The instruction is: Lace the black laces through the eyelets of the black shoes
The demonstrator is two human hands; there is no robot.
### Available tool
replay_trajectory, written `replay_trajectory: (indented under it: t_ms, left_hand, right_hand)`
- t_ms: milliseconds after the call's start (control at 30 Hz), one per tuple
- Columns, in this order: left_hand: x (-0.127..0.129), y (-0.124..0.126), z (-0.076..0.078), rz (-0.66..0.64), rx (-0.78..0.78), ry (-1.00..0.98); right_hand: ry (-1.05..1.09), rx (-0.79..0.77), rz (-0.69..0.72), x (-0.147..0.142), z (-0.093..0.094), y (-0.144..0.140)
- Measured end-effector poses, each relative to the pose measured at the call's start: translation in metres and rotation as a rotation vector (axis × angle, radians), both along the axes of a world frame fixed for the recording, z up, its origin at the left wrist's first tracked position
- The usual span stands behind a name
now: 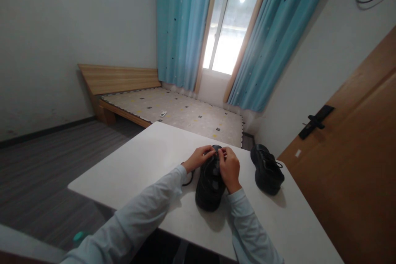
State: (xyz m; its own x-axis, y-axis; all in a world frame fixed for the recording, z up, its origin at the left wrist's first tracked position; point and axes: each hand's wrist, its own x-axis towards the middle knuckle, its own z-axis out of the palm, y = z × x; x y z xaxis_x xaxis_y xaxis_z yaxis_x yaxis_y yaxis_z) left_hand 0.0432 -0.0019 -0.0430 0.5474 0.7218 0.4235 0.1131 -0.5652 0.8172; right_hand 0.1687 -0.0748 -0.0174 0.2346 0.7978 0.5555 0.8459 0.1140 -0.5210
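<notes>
Shoe [210, 187] (black) on table [139, 165], both hands [216, 161] pinching its laces.

Wide bare tabletop [136, 165] lay open left of the near shoe [209, 185], room to pass there. On the right, the second shoe [267, 170] blocked the way, a narrow gap between the two, door [355, 165] close beyond.

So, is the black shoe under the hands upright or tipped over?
Upright: the black lace-up shoe rests sole-down on the white table, opening facing up.
</notes>
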Motion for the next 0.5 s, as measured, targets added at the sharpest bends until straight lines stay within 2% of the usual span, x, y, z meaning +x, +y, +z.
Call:
replay_trajectory:
  t_ms: [133, 300, 500]
  left_hand:
    - [-0.002, 0.0, 0.002, -0.012, 0.016, 0.025]
    - [-0.001, 0.003, 0.002, -0.045, 0.083, 0.114]
    - [0.004, 0.003, 0.002, 0.014, 0.287, 0.281]
  right_hand:
    - [0.143, 0.008, -0.002, 0.017, -0.002, 0.008]
    - [0.433, -0.255, 0.073, 0.04, -0.001, 0.011]
    - [0.684, -0.341, 0.149, 0.053, 0.005, 0.007]
